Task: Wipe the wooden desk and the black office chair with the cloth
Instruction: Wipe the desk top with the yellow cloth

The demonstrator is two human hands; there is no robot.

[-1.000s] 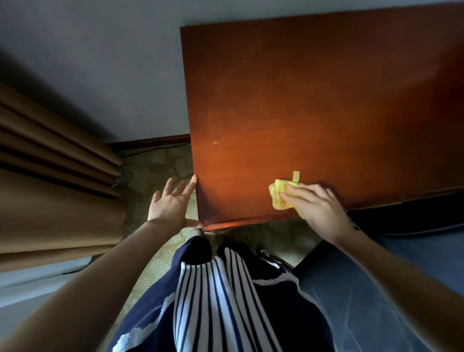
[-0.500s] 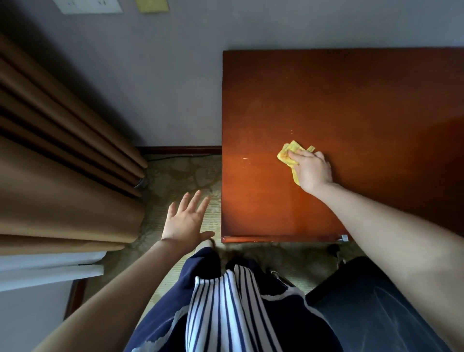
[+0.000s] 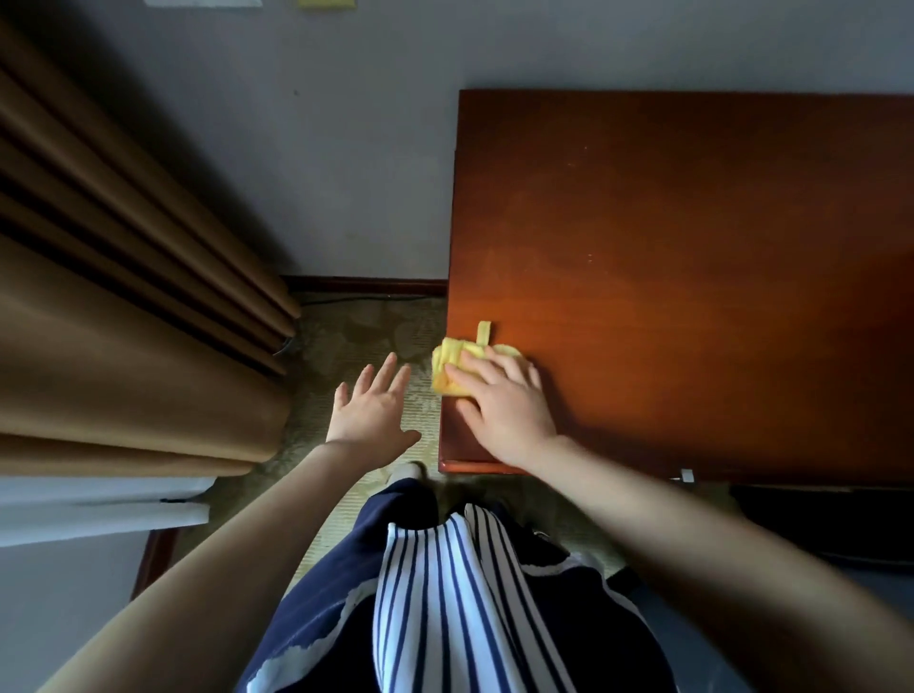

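a person's right hand (image 3: 509, 410) pressed a yellow cloth (image 3: 452, 363) flat at the wooden table's (image 3: 692, 247) left edge (left hand (image 3: 371, 410) spread, empty), mid-wipe; the black chair likely came next.

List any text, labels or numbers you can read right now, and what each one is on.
None can be read.
White plate on the wall, cut off by the top edge: no legible text.
Yellow note beside it: no writing visible.
Small white tag at the wooden desk front edge: too small to read.
Yellow cloth under the right hand: no label visible.
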